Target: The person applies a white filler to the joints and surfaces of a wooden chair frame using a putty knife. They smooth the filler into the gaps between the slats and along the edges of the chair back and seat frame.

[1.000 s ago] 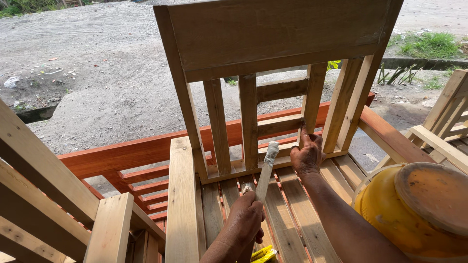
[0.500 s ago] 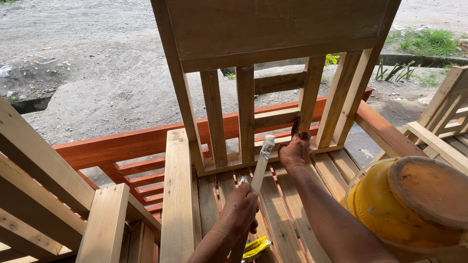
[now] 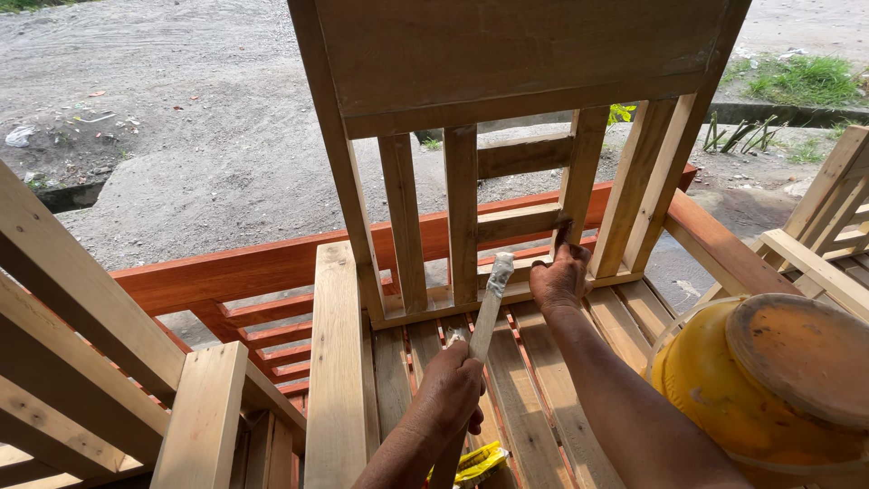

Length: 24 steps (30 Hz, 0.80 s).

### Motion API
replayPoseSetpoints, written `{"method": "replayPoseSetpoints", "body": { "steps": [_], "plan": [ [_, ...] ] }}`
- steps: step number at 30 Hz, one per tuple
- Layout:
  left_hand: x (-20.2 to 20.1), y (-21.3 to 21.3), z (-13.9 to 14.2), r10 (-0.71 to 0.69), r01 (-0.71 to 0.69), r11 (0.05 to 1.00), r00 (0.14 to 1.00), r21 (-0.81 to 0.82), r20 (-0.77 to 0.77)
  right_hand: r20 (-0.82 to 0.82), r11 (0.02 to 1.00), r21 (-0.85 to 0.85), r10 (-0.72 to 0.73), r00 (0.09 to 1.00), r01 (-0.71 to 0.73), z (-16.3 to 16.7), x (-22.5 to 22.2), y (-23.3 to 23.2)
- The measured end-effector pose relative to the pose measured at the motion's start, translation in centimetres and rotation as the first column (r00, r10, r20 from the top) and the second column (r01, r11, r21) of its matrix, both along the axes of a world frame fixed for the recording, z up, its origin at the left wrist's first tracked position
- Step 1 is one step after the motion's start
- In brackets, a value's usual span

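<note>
Left hand (image 3: 450,391) fisted around a paint-caked stick (image 3: 489,306), long axis upright, tip pointing far. Right hand (image 3: 559,279) curled against a chair slat (image 3: 579,177), pinching something small.

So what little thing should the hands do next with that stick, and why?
Probably tip the long pale putty-smeared stick forward to the bare wooden chair back. The left hand grips it upright, its tip short of the lower rail, while the right hand presses at a slat's base, likely marking the spot to work.
</note>
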State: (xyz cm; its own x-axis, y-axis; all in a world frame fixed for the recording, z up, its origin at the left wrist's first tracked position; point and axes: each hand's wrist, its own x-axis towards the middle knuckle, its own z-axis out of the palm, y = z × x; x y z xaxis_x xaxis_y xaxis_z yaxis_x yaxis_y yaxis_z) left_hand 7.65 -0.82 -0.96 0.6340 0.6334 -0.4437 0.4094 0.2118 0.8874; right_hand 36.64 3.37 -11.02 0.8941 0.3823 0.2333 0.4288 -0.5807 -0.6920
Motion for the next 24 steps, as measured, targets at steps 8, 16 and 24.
{"method": "replayPoseSetpoints", "body": {
  "steps": [8,16,24],
  "plan": [
    [0.3,-0.1,-0.2,-0.034,0.035,0.999,0.999,0.032,-0.027,0.127,0.995,-0.103,0.026,0.992,-0.013,-1.2,0.4,-0.2],
    [0.2,-0.1,0.0,-0.024,0.026,0.999,0.999,0.037,-0.046,0.182,0.99,-0.117,0.096,0.979,-0.076,3.6,-0.9,-0.3],
    [0.4,-0.1,0.1,-0.037,0.04,0.998,0.997,0.045,-0.074,0.232,0.966,-0.258,0.093,0.968,-0.031,1.3,-0.9,-0.9]
  ]
}}
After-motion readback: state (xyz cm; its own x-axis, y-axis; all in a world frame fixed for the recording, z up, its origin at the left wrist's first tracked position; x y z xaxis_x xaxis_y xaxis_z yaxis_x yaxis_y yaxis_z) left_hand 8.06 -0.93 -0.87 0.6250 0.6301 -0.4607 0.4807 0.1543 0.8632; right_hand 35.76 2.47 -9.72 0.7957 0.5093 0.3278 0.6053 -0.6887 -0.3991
